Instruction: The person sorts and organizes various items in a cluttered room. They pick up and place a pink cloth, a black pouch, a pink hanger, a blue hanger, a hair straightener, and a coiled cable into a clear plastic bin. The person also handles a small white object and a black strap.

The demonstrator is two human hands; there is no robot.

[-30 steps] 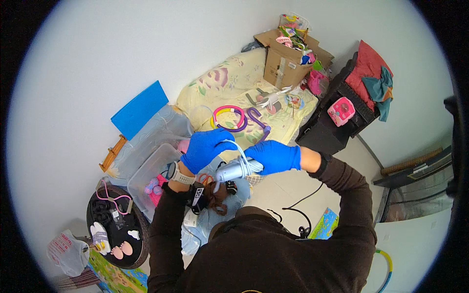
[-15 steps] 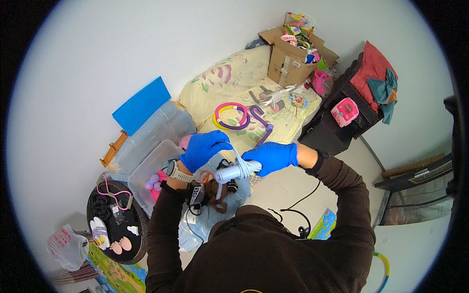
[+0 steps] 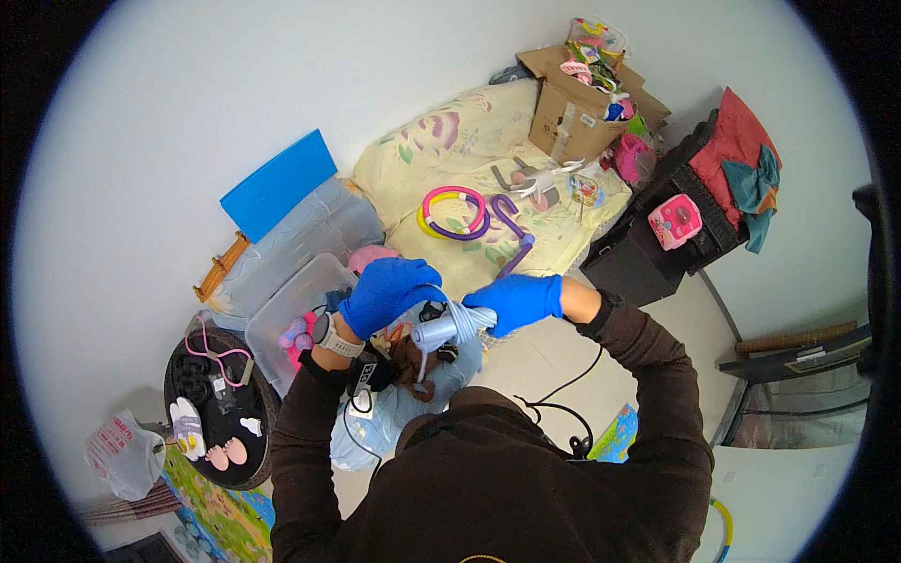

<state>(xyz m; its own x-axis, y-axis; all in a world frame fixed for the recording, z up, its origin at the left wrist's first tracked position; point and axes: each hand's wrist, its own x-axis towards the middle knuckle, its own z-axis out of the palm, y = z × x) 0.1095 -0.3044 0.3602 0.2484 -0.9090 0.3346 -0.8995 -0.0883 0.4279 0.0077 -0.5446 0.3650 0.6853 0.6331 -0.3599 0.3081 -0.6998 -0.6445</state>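
Note:
A light-blue jump rope (image 3: 435, 332) hangs between my two blue-gloved hands, its cord wound in a bundle around the handles. My right hand (image 3: 516, 302) is closed on the wound bundle from the right. On the other side my left hand (image 3: 387, 296) pinches a strand of the cord, with the fingers curled at the top of the coil. Below lie a brown fabric item (image 3: 409, 364) and a black item with a cord (image 3: 375, 372), on a pale blue plastic-wrapped bundle (image 3: 355, 436) by my lap.
At left, a clear bin (image 3: 274, 328) holds pink items, beside a round black table (image 3: 251, 474) with small goods. Ahead, a flower-patterned sofa (image 3: 394, 155) carries a pink, yellow and purple ring (image 3: 479, 223) and a full cardboard box (image 3: 560, 127). A black cabinet (image 3: 631, 265) stands right.
The view has shifted slightly. My hands keep their grip on the jump rope, and the cord lies a little closer around the handles, with less of a strand raised.

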